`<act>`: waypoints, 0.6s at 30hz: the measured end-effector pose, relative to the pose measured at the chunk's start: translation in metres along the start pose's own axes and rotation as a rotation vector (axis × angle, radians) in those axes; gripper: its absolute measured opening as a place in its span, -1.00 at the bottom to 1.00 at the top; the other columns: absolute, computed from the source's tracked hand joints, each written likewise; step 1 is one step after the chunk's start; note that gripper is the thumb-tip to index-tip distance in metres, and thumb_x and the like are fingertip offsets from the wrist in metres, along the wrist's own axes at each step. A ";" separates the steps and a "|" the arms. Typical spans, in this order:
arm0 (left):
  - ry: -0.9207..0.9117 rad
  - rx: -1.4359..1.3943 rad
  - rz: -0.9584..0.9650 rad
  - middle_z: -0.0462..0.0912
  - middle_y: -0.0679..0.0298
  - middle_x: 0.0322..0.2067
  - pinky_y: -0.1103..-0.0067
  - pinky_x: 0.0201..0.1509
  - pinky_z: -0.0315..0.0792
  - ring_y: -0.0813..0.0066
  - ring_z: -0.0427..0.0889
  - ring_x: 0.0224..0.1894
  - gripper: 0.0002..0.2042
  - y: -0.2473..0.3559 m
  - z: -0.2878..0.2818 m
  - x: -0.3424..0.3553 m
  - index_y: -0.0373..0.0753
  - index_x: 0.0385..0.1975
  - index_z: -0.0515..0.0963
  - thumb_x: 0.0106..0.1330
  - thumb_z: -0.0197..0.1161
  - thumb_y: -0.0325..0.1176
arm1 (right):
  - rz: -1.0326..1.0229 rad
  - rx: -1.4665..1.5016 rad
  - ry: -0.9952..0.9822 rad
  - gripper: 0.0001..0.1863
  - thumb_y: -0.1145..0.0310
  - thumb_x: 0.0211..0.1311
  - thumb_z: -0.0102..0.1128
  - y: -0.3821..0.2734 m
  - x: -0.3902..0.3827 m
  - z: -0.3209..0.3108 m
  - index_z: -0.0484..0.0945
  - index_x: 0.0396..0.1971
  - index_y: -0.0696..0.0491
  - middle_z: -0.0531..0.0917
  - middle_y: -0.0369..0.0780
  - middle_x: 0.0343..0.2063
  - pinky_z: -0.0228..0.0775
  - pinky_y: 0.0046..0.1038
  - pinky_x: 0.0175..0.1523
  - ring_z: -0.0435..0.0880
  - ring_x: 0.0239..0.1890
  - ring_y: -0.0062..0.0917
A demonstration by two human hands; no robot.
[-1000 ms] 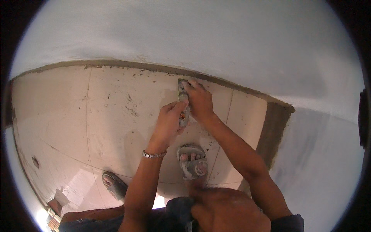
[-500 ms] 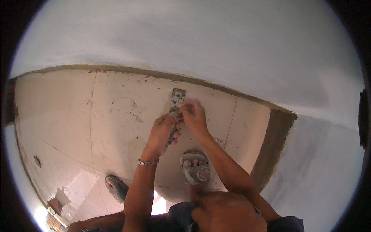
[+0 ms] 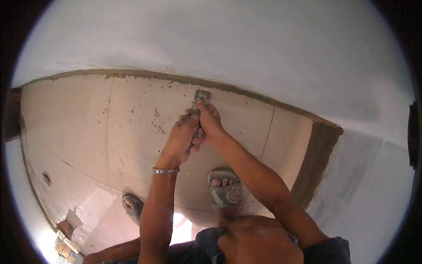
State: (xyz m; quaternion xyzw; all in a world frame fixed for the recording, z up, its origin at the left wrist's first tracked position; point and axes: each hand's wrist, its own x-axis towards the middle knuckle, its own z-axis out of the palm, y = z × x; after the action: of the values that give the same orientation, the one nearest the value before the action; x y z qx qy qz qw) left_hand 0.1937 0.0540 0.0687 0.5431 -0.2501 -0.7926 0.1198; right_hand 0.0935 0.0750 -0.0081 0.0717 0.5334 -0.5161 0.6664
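A putty knife point(image 3: 202, 95) with a grey, mortar-smeared blade points away from me over the tiled floor. My left hand point(image 3: 180, 137) is closed around its handle, and part of the handle shows below the fingers. Against the base of the blade lies my right hand point(image 3: 210, 122), its thumb along the blade face and its other fingers closed at the tool's far side, mostly hidden. Both hands touch each other at the neck of the knife.
Cream floor tiles point(image 3: 136, 149) carry dark crumbs and smears. A brown-grey mortar strip point(image 3: 314, 163) follows the floor's right edge, and a thinner band runs below the white wall point(image 3: 220, 39). My sandalled feet point(image 3: 226, 193) stand close by. Stacked material point(image 3: 65, 251) sits at lower left.
My right hand has gone from picking at the neck of the putty knife to gripping it with the thumb up on the blade. The knife has shifted slightly farther from me.
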 end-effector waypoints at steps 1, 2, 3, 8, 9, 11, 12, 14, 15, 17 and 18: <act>-0.006 -0.003 -0.011 0.48 0.38 -0.47 0.67 -0.70 0.19 0.67 0.34 -0.63 -0.80 0.003 0.001 -0.001 -0.20 -0.04 0.42 0.45 0.01 -0.29 | -0.039 -0.014 0.013 -0.57 0.01 0.57 -0.19 0.003 0.006 0.000 0.53 -0.19 0.06 0.72 -0.13 -0.26 0.54 -0.23 -0.47 0.68 -0.36 -0.37; -0.026 -0.009 -0.016 0.48 0.38 -0.45 0.70 -0.69 0.17 0.68 0.34 -0.62 -0.83 0.005 -0.001 0.003 -0.20 -0.07 0.42 0.47 0.00 -0.29 | -0.078 -0.028 0.027 -0.58 0.02 0.57 -0.19 0.004 0.011 -0.002 0.52 -0.18 0.05 0.72 -0.13 -0.25 0.53 -0.27 -0.50 0.67 -0.37 -0.39; -0.047 -0.018 -0.020 0.48 0.38 -0.43 0.72 -0.69 0.16 0.70 0.33 -0.61 -0.85 0.008 -0.005 0.009 -0.19 -0.10 0.42 0.48 -0.01 -0.29 | -0.062 -0.060 0.017 -0.59 0.02 0.56 -0.18 -0.002 0.012 0.001 0.51 -0.16 0.05 0.72 -0.14 -0.27 0.51 -0.30 -0.53 0.66 -0.40 -0.41; -0.044 -0.030 0.022 0.46 0.37 -0.43 0.75 -0.70 0.14 0.72 0.30 -0.60 -0.89 0.006 0.003 0.012 -0.19 -0.15 0.41 0.48 -0.03 -0.35 | -0.008 -0.036 0.019 -0.63 0.02 0.53 -0.13 -0.020 0.003 0.005 0.48 -0.12 0.02 0.71 -0.19 -0.39 0.41 -0.42 -0.64 0.57 -0.58 -0.51; -0.071 -0.032 0.037 0.46 0.37 -0.43 0.76 -0.70 0.14 0.71 0.30 -0.59 -0.90 0.005 0.006 0.011 -0.19 -0.16 0.40 0.48 -0.03 -0.36 | -0.011 -0.016 0.031 -0.63 0.02 0.53 -0.12 -0.021 0.001 0.004 0.48 -0.13 0.02 0.71 -0.21 -0.41 0.40 -0.43 -0.65 0.55 -0.61 -0.53; -0.096 -0.065 0.039 0.45 0.36 -0.42 0.76 -0.69 0.13 0.71 0.29 -0.59 -0.91 0.009 0.010 0.009 -0.19 -0.16 0.40 0.49 -0.03 -0.38 | -0.048 -0.010 0.067 -0.64 0.02 0.51 -0.09 -0.025 0.001 0.005 0.51 -0.17 0.01 0.70 -0.24 -0.45 0.39 -0.43 -0.66 0.52 -0.64 -0.55; -0.093 -0.097 0.028 0.45 0.36 -0.41 0.76 -0.69 0.13 0.72 0.28 -0.58 -0.92 0.017 0.011 0.009 -0.19 -0.15 0.39 0.50 -0.03 -0.38 | -0.024 -0.022 0.045 -0.64 0.02 0.50 -0.08 -0.025 0.005 0.002 0.51 -0.18 0.01 0.70 -0.24 -0.44 0.40 -0.41 -0.65 0.55 -0.60 -0.54; -0.088 -0.145 0.000 0.45 0.36 -0.40 0.77 -0.69 0.13 0.72 0.28 -0.57 -0.92 0.017 0.013 0.006 -0.18 -0.13 0.37 0.51 -0.04 -0.38 | 0.026 -0.048 -0.001 -0.65 0.04 0.49 -0.07 -0.027 0.013 -0.004 0.52 -0.21 0.02 0.70 -0.23 -0.42 0.44 -0.38 -0.61 0.60 -0.52 -0.52; -0.082 -0.163 -0.014 0.44 0.35 -0.39 0.78 -0.69 0.12 0.72 0.27 -0.57 -0.92 0.014 0.011 0.004 -0.17 -0.12 0.37 0.52 -0.04 -0.38 | 0.044 -0.102 0.017 -0.65 0.05 0.48 -0.07 -0.028 0.009 -0.002 0.53 -0.21 0.02 0.70 -0.24 -0.41 0.45 -0.37 -0.60 0.63 -0.49 -0.51; -0.095 -0.181 -0.045 0.44 0.35 -0.39 0.79 -0.68 0.11 0.72 0.27 -0.56 -0.92 0.011 0.012 0.007 -0.15 -0.09 0.35 0.53 -0.05 -0.38 | 0.084 -0.208 0.070 -0.65 0.06 0.47 -0.08 -0.034 -0.007 -0.003 0.53 -0.22 0.03 0.70 -0.24 -0.40 0.48 -0.35 -0.57 0.68 -0.41 -0.48; -0.109 -0.181 -0.050 0.44 0.35 -0.38 0.79 -0.68 0.11 0.72 0.27 -0.56 -0.92 0.010 0.013 0.008 -0.14 -0.08 0.35 0.53 -0.05 -0.38 | 0.083 -0.160 0.058 -0.65 0.06 0.47 -0.08 -0.034 -0.006 -0.003 0.54 -0.22 0.03 0.70 -0.24 -0.40 0.46 -0.35 -0.58 0.65 -0.44 -0.49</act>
State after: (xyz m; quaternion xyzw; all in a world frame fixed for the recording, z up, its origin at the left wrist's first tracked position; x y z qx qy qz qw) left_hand 0.1778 0.0448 0.0709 0.4920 -0.1701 -0.8431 0.1348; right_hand 0.0664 0.0652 0.0113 0.0551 0.5887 -0.4413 0.6750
